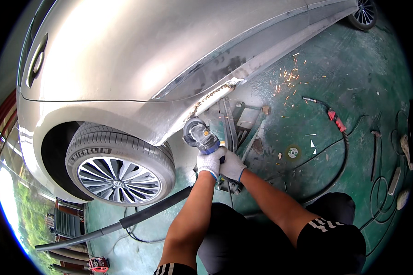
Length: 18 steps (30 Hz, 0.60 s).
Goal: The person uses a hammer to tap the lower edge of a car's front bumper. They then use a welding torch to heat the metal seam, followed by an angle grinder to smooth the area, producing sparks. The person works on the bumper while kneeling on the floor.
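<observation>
Both my hands wear white knit gloves and grip an angle grinder (201, 136) below the car's sill. My left hand (208, 164) is closed round the grinder's body, and my right hand (232, 165) closes on it from the right side. The grinder's round head points up toward the bare metal edge, near a line of dark weld spots (211, 97) along the sill. Orange sparks (289, 78) fly to the upper right. Whether the disc touches the metal is hidden behind the grinder's head. The beige car's lower side panel (206, 73) is sanded grey.
A car wheel (119, 176) stands left of my hands. A floor jack (231, 126) sits under the sill, its long handle (156, 208) reaching lower left. On the green floor lie a red-handled welding torch (337, 120) with its cable, a round disc (293, 152) and a hammer (374, 153).
</observation>
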Each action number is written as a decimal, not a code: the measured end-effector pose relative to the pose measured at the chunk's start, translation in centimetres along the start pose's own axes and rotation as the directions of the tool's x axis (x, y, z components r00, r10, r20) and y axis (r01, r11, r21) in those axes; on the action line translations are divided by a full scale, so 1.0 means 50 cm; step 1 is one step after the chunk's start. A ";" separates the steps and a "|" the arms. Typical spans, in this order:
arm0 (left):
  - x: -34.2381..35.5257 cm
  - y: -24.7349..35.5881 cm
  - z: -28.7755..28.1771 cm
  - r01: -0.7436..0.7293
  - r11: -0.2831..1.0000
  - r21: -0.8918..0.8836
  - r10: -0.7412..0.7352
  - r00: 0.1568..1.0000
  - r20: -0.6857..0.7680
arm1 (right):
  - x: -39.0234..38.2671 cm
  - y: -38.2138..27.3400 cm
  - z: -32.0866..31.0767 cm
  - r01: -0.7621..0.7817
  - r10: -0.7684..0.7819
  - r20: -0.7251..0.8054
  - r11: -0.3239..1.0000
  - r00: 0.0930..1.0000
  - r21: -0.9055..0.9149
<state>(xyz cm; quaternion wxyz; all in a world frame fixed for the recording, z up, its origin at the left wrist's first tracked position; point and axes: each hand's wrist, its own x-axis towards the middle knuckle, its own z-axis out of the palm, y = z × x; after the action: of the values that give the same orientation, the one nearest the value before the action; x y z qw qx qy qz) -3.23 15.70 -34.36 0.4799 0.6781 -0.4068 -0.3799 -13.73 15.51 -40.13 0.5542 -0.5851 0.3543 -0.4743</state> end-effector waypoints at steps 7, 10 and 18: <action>0.007 -0.003 0.008 -0.006 1.000 0.001 0.006 1.000 0.022 | 0.024 0.045 -0.005 0.028 -0.025 0.056 0.998 0.998 -0.052; 0.008 -0.004 0.004 0.008 1.000 0.004 -0.008 1.000 0.012 | 0.022 0.049 0.005 0.046 -0.044 0.043 0.998 0.998 -0.050; -0.003 0.011 0.004 0.006 0.997 0.079 -0.005 1.000 -0.009 | -0.002 0.009 0.003 0.056 -0.057 0.027 0.996 0.998 0.067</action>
<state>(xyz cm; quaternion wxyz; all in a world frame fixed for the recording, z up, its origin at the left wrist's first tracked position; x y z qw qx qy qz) -3.58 15.63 -33.85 0.4536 0.6993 -0.4175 -0.3619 -13.55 15.58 -40.56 0.5645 -0.5831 0.3138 -0.4928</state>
